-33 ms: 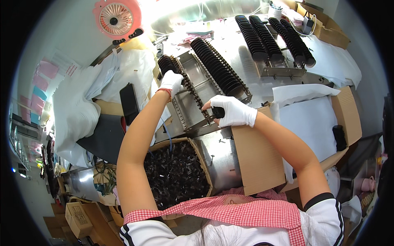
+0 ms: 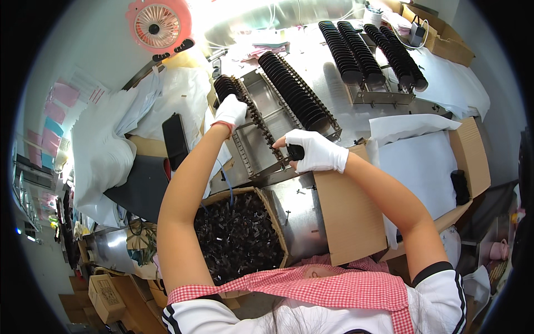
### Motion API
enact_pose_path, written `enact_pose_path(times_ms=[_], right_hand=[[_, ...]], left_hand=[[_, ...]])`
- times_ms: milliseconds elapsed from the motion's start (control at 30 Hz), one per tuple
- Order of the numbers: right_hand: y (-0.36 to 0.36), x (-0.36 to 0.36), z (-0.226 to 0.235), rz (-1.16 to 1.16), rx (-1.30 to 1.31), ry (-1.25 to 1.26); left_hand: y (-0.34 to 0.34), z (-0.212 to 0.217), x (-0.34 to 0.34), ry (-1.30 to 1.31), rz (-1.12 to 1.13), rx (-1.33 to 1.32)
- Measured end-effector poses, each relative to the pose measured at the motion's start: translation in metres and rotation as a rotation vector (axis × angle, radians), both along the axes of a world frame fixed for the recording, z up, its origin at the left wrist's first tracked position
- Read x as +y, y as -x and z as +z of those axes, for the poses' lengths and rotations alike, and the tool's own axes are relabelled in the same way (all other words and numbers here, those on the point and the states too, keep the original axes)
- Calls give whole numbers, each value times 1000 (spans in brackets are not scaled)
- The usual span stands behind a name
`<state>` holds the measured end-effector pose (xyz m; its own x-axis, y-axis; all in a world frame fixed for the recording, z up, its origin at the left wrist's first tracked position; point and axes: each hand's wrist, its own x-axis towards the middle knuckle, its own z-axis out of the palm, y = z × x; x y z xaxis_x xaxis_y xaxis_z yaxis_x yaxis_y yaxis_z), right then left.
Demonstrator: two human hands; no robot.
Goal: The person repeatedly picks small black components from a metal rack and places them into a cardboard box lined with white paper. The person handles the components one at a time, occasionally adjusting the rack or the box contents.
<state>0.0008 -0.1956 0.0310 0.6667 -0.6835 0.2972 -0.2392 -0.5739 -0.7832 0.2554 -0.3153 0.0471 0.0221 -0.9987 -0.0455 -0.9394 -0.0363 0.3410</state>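
A metal rack [image 2: 271,168] with rows of toothed slots stands before me. Dark round discs like lenses [image 2: 226,87] fill the far end of its left row, and a longer row of the same discs [image 2: 295,94] runs along its right side. My left hand [image 2: 232,110], in a white glove with bare fingertips, is closed at the near end of the left row; what its fingers hold is hidden. My right hand [image 2: 317,151], gloved alike, pinches black discs [image 2: 295,152] between thumb and fingers by the rack's near end.
A box of small black clips [image 2: 239,239] stands nearest me. To the right is an open cardboard box lined with white sheet [image 2: 417,161]. Another loaded rack [image 2: 384,97] stands at back right. A phone [image 2: 176,141] lies left, below a pink fan [image 2: 158,26].
My left hand has shifted very slightly away from me and to the left. My right hand and the discs in it stay in place.
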Motion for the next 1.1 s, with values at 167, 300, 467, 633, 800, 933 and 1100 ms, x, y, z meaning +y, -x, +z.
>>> enact_pose_path(times_ms=[167,300,467,633,800,933,1100], right_hand=[[-13,17,21,-257,-199,-99],[-38,25,40,-348,-227,176],[-35,28,36,-299,-147,87],[-10,17,15,-273,54,85],[-6,-3,6,-149,-13,121],[-1,-13,3,-30,-96,140],[6,-19,1,55,-116,77]], left_hand=[[13,41,59,153,-137,-324],[32,56,118,5,-345,282],[18,80,128,-443,-635,448],[-33,55,28,18,-274,162],[-58,36,-47,176,-113,-143],[-57,35,-67,-44,-319,40],[-51,7,-81,176,-295,-123]])
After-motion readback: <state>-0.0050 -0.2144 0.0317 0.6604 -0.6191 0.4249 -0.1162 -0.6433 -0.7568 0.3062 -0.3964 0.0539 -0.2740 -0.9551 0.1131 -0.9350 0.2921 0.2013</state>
